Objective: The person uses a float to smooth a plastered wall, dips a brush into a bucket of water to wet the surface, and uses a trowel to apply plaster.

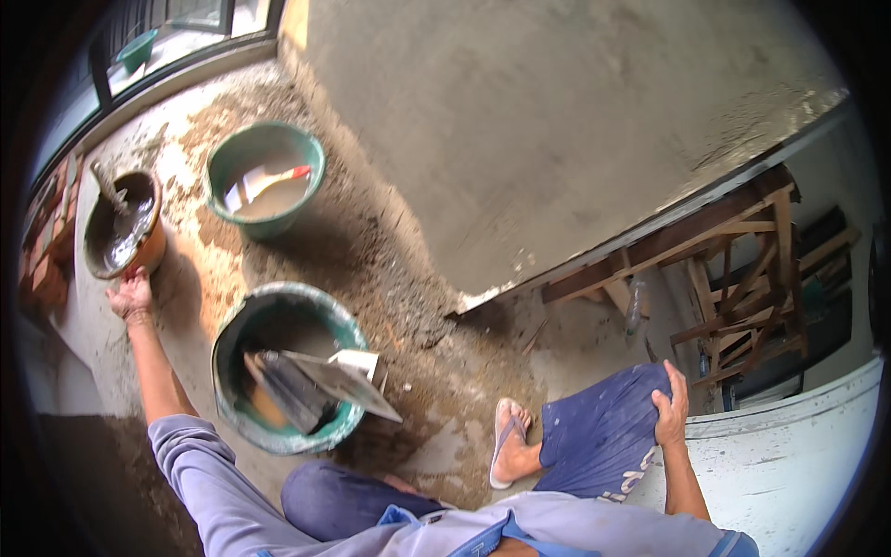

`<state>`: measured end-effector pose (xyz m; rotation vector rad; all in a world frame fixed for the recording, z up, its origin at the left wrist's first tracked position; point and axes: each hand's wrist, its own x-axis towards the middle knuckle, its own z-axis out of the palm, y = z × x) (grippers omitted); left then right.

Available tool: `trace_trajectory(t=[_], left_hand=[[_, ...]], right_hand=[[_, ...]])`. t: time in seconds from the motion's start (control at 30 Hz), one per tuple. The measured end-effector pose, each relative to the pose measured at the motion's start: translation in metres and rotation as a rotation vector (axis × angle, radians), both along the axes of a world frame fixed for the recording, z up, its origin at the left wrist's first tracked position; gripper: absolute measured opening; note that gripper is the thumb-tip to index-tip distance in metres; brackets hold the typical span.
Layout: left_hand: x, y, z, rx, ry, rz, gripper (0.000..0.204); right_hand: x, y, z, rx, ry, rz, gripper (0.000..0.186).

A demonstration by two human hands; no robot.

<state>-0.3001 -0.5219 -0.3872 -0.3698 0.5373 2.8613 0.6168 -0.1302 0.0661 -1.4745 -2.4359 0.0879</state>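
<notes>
Left hand (pixel 131 295) on mortar-caked (orange) bucket (pixel 123 226).

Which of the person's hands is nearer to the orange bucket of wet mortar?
Left. The left hand grips the near rim of the orange bucket. The right hand rests on the person's right knee, far across the floor from it.

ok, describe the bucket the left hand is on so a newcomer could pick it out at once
Start at the plastered wall and follow the gritty floor left past two green tubs. The bucket sits farthest left, beside stacked bricks, the left hand touching its rim. It alone is orange-brown, holding wet grey mortar with a tool handle sticking out.
</notes>
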Motion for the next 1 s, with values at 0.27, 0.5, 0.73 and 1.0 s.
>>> trace_trajectory(t=[0.27,0.5,0.73,1.0], left_hand=[[0.158,-0.024,0.055,-0.028,0.013,-0.105,0.061],[0.277,-0.041,0.112,-0.116,-0.039,-0.103,0.073],[0.357,-0.040,0.168,-0.185,-0.192,-0.089,0.079],[0.484,0.024,0.359,-1.173,-0.324,-0.679,0.076]], right_hand=[[-0.031,0.028,-0.017,-0.052,-0.002,0.171,0.059],[-0.093,0.047,-0.030,-0.193,-0.013,0.324,0.059],[-0.115,0.088,-0.032,-0.507,-0.059,0.462,0.053],[-0.135,0.083,0.025,-0.703,-0.360,0.490,0.036]])
